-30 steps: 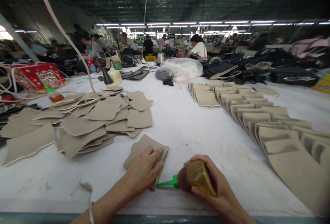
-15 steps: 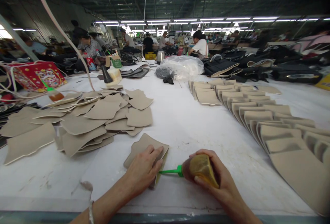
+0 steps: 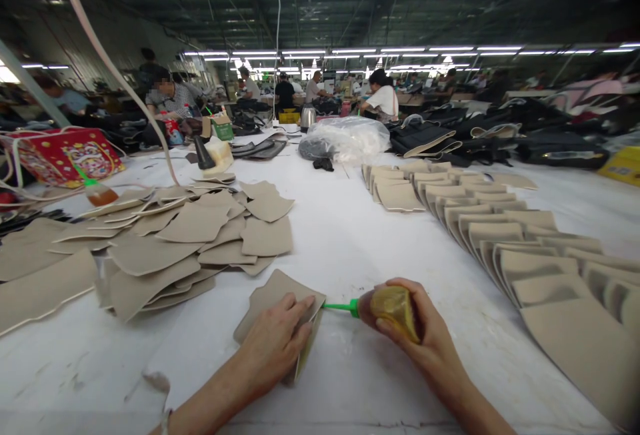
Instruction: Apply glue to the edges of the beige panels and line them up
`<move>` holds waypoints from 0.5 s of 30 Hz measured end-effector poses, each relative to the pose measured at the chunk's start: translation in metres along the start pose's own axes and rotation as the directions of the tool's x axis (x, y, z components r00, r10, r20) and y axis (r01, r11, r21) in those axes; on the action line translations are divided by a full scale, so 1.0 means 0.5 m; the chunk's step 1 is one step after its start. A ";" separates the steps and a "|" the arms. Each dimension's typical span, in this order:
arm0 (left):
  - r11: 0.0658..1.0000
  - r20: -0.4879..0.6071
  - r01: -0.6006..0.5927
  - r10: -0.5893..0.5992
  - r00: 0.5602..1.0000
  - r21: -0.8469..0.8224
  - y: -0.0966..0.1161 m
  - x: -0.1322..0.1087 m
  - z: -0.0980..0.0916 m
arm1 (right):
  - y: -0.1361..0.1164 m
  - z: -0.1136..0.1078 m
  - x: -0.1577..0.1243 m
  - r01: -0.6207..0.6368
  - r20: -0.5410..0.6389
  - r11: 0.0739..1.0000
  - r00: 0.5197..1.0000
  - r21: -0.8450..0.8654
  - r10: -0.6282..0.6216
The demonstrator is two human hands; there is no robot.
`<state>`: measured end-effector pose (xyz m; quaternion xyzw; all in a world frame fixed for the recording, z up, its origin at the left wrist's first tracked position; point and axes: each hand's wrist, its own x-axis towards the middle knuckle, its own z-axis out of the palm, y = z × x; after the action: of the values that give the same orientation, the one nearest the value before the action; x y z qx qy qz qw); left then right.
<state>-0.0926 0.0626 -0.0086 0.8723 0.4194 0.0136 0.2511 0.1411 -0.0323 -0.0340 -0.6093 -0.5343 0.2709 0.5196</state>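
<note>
My left hand (image 3: 277,338) lies across a beige padded panel (image 3: 275,290), fingers stretched out and pressing on it near its right edge. Along that edge a yellowish underside strip (image 3: 305,348) shows, partly covered by the hand. My right hand (image 3: 427,331) is wrapped round a squeeze bottle (image 3: 393,311) of amber liquid, tilted onto its side. Its thin green nozzle (image 3: 343,306) points left, with the tip at the panel's right corner. To the left lies a loose heap of similar beige panels (image 3: 195,225).
Overlapping rows of beige panels (image 3: 537,265) run along the right. Farther back are a clear plastic bag (image 3: 350,138), dark bag pieces (image 3: 425,135), and a black cone (image 3: 203,153). Another green-tipped bottle (image 3: 101,195) stands near a red bag (image 3: 67,155) at left. People work in the background.
The nozzle tip has moved up along the panel's right edge, from beside my left thumb to the corner. My left hand keeps pressing on the panel. The view has shifted slightly.
</note>
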 end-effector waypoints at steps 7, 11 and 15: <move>0.999 0.007 0.000 0.001 1.000 -0.035 -0.005 0.006 0.000 | -0.003 0.001 -0.002 -0.030 0.095 0.999 0.995 0.041 0.026; 0.999 0.001 -0.013 0.013 1.000 -0.040 -0.010 0.009 0.004 | -0.001 -0.003 0.004 -0.029 0.027 0.999 0.999 0.013 0.029; 0.998 -0.004 -0.011 0.011 1.000 -0.058 -0.007 0.009 0.003 | 0.000 -0.005 0.002 -0.036 0.032 0.999 0.999 0.002 0.036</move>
<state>-0.0920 0.0671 -0.0123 0.8669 0.4143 0.0287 0.2757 0.1437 -0.0323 -0.0328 -0.6137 -0.5312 0.2906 0.5067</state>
